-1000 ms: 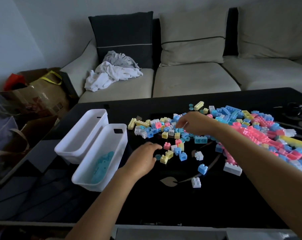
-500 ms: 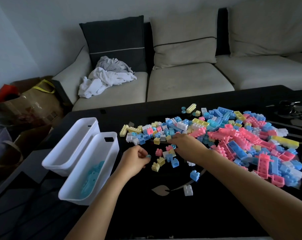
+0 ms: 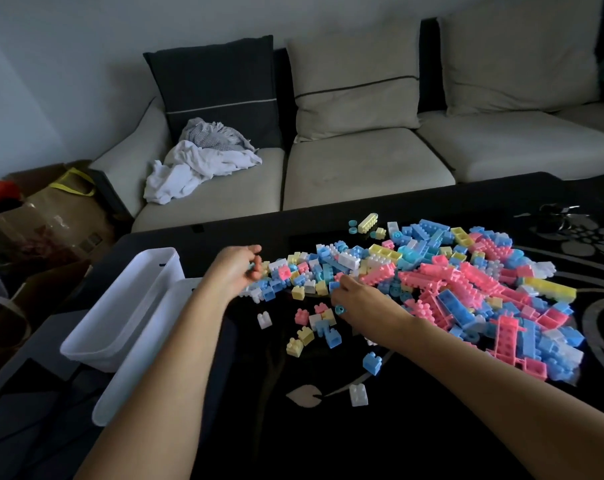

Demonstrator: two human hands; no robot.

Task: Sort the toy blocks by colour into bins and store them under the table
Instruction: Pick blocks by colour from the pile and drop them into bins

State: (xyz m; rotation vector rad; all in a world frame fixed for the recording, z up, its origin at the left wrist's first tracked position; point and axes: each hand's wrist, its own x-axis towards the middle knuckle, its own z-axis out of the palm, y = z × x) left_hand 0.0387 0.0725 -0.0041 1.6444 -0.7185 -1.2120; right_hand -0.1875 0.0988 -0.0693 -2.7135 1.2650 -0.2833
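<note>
A heap of pink, blue, yellow and white toy blocks (image 3: 449,282) covers the right half of the black table (image 3: 328,438). Two white bins stand side by side at the table's left: the far bin (image 3: 120,306) and the near bin (image 3: 137,362), which my left forearm partly hides. My left hand (image 3: 236,271) is at the heap's left edge, fingers curled round a small teal piece (image 3: 252,267). My right hand (image 3: 357,299) lies on the heap's near-left edge and pinches a teal round piece (image 3: 340,309).
Loose blocks lie scattered in front of the heap, among them a white block (image 3: 358,394) and a blue block (image 3: 372,362). A sofa (image 3: 362,168) with crumpled laundry (image 3: 196,168) runs behind the table. Paper bags (image 3: 51,216) stand on the floor at the left.
My left hand has moved from beside the near bin up to the heap's left edge, still holding a teal piece. My right hand has shifted slightly within the heap's near-left edge.
</note>
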